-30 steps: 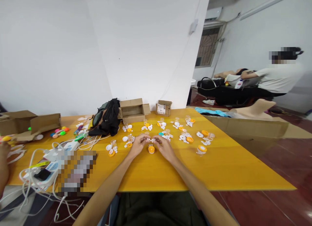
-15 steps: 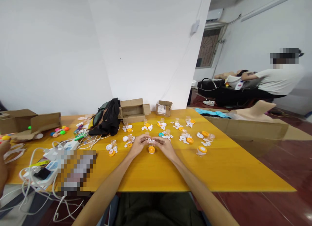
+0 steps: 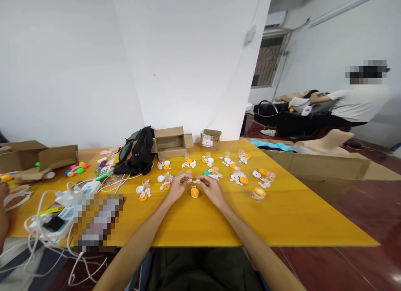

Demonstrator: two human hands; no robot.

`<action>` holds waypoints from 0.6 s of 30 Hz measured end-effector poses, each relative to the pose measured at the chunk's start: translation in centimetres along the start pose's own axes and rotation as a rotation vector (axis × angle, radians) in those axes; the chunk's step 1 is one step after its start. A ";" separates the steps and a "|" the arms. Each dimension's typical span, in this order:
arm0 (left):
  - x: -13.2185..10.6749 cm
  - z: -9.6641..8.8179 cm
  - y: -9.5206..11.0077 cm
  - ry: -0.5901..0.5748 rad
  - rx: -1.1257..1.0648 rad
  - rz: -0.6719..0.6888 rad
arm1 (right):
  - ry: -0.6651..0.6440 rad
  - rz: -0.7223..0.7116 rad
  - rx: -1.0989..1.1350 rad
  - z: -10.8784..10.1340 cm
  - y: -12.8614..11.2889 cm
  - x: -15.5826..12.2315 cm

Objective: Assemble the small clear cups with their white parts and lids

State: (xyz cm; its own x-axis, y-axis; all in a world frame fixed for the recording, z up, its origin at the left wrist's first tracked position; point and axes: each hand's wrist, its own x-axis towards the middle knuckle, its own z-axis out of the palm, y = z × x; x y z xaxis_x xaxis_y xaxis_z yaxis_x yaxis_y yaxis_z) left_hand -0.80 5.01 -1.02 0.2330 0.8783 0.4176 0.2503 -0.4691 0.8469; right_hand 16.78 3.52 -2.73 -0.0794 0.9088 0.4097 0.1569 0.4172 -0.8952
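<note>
Above the yellow table [image 3: 200, 228], both hands are close together. My left hand [image 3: 180, 186] is closed in a pinch, with a small white plastic piece [image 3: 189, 181] at its fingertips. My right hand [image 3: 211, 187] pinches another small white plastic piece [image 3: 197, 181]; a narrow gap separates the two hands. Just below them, an orange round cap [image 3: 194, 193] sits on the table, with white bits right behind it. The exact shape of the pinched pieces is too small to make out.
Clusters of clear cups, orange rings and white parts lie around, including an orange-topped cup [image 3: 259, 193] at right. Behind stand an open carton [image 3: 171, 146], a small box [image 3: 211, 140] and a black bag [image 3: 139, 153]. Power strips [image 3: 67, 218] with cables lie left. A person [image 3: 360, 100] sits far right.
My hands have moved slightly apart. The white perforated piece that spanned both sets of fingertips now shows as separate small bits, one at each hand.
</note>
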 end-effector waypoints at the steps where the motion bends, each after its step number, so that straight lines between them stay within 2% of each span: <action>1: 0.0 -0.1 -0.1 0.007 0.047 0.015 | 0.012 -0.007 -0.033 0.0 0.0 -0.1; 8: -0.7 -0.1 -0.5 -0.045 0.324 0.085 | 0.029 -0.042 -0.200 0.1 0.1 -0.3; 18: -1.0 0.0 -0.5 -0.074 0.444 0.109 | 0.027 -0.034 -0.252 0.0 0.2 -0.3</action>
State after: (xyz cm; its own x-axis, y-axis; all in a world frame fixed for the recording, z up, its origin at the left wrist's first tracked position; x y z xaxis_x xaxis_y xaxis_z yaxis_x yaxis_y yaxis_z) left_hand -1.16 4.36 -1.80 0.3425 0.8204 0.4579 0.5953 -0.5665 0.5698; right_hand 16.80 3.33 -3.04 -0.0626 0.8927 0.4462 0.3954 0.4327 -0.8102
